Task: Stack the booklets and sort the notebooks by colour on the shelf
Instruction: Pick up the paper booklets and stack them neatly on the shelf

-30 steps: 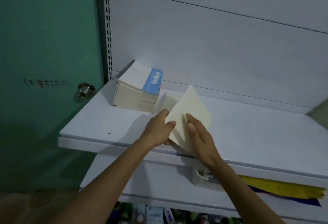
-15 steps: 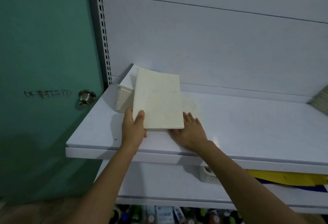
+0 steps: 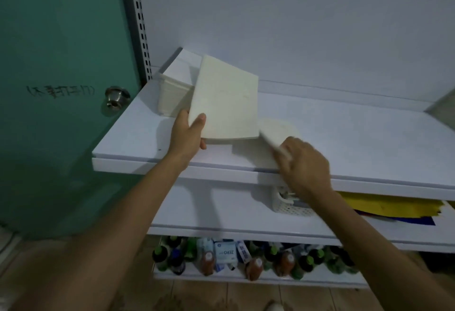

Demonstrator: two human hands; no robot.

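Cream booklet [image 3: 225, 99]; white shelf [image 3: 344, 138]; teal-green door [image 3: 61, 40]; yellow and blue sheets [image 3: 394, 209] below.

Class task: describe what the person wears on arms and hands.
Nothing worn shows: no sleeves, gloves or watch anywhere in view. The left hand shows no ring; the right hand is too blurred to tell.

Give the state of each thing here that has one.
Left hand, gripping left booklet by its corner.
Left booklet, lifted off the shelf, tilted.
Right hand, holding right booklet; blurred.
Right booklet, raised, tilted.
Booklet stack, resting on shelf.
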